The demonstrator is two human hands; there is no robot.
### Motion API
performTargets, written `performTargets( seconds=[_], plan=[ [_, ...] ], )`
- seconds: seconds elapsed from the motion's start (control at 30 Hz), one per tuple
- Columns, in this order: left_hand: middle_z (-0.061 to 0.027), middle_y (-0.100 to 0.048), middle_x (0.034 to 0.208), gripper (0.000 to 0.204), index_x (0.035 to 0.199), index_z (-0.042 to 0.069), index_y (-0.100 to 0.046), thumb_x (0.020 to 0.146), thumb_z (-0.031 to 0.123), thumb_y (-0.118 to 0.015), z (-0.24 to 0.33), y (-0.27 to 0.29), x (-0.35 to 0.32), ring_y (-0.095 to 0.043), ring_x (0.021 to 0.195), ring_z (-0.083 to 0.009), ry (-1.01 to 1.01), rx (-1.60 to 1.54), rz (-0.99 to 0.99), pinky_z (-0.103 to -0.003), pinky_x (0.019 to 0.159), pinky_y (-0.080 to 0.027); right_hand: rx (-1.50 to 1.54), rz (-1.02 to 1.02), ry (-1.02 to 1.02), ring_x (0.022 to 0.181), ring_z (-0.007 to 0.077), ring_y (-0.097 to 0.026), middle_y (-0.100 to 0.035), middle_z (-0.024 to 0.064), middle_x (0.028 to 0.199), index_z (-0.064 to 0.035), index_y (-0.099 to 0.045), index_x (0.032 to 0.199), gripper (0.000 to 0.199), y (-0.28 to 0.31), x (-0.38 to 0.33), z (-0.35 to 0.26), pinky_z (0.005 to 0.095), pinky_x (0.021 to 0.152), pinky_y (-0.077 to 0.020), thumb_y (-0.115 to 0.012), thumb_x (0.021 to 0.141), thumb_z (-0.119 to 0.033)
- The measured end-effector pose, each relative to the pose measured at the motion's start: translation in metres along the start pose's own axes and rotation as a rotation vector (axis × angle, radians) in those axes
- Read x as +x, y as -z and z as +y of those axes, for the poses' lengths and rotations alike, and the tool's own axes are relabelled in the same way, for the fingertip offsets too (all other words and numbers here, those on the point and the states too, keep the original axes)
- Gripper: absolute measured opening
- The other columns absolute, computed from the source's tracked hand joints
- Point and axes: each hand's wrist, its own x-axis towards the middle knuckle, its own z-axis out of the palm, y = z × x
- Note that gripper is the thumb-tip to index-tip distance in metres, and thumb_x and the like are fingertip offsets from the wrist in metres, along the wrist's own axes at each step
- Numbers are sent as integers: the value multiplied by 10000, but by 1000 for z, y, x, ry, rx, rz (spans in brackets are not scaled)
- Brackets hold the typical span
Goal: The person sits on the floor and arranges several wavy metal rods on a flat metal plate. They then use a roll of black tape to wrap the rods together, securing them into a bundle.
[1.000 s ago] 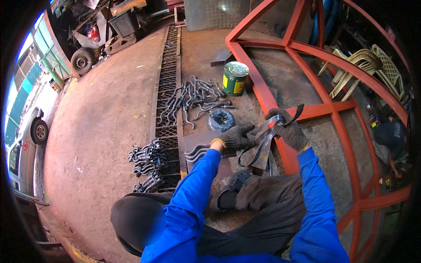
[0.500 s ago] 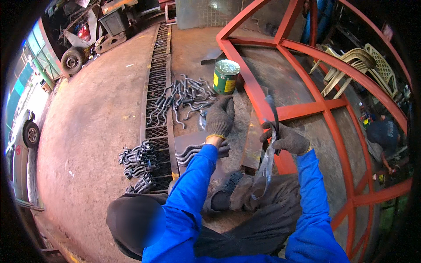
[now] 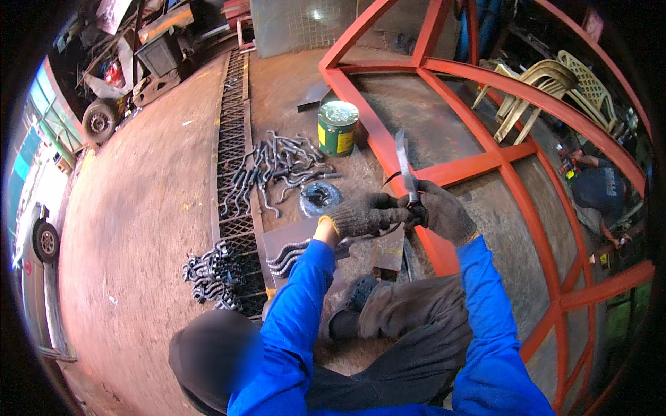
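Observation:
My left hand [image 3: 364,215] and my right hand [image 3: 442,211], both in grey knit gloves, meet around a flat metal strip [image 3: 404,163]. The strip stands upright between them, its curved lower end hidden by the fingers. Both hands grip it over the red steel frame [image 3: 388,149] lying on the floor. My blue sleeves reach up from the lower edge. Just left of my hands lies a dark wire coil [image 3: 319,198].
A green and yellow paint can [image 3: 337,127] stands beside the frame. A pile of bent metal scrolls [image 3: 277,166] lies near a black grille [image 3: 232,173] on the floor, with more scrolls [image 3: 211,272] lower left. Plastic chairs [image 3: 548,87] and another person [image 3: 596,191] are at right.
My left hand came back from the floor and closed on the strip beside my right hand. The strip swung from hanging down to standing upright.

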Motion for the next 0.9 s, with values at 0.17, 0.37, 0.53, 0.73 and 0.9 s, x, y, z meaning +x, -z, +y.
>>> performTargets(
  seconds=[0.17, 0.37, 0.53, 0.73, 0.9],
  plan=[
    [-22, -683, 877, 421, 1075, 20, -713, 862, 383, -738, -10, 2, 6, -589, 733, -78, -22, -208, -28, -259, 611, -492, -859, 207, 187, 875, 245, -664, -653, 114, 1024, 9, -568, 1229, 304, 13, 2, 0, 358, 759, -562, -554, 960, -131],
    [13, -635, 731, 348, 946, 24, -734, 891, 367, -712, -8, -4, 7, -555, 618, -73, 17, -285, 90, -248, 535, -439, 231, 257, 237, 794, 221, -630, -636, 114, 891, -6, -613, 1059, 184, -7, 26, -8, 334, 720, -525, -515, 991, -146],
    [5, -682, 835, 343, 1145, 20, -704, 933, 284, -652, -10, 0, -2, -572, 673, -72, 14, -178, 128, -243, 607, -473, -79, 250, 289, 808, 217, -649, -673, 69, 900, -80, -635, 966, 111, -21, 55, -20, 329, 744, -541, -557, 972, -159],
    [-241, -667, 912, 304, 1163, 157, -689, 897, 271, -594, -3, -56, -6, -647, 804, -430, -135, 472, 1008, -491, 687, -505, -706, 143, 368, 654, 175, -605, -627, 62, 755, -46, -649, 907, 138, -21, 113, -54, 314, 595, -501, -619, 916, -181],
    [-253, -653, 857, 512, 1403, 141, -472, 935, 332, -555, 3, -89, -13, -632, 773, -447, -62, 321, 1004, -535, 671, -476, -682, 486, -154, 488, 185, -505, -580, 71, 657, -53, -701, 824, 179, -92, 151, -72, 335, 450, -409, -638, 843, -220]
  ],
)
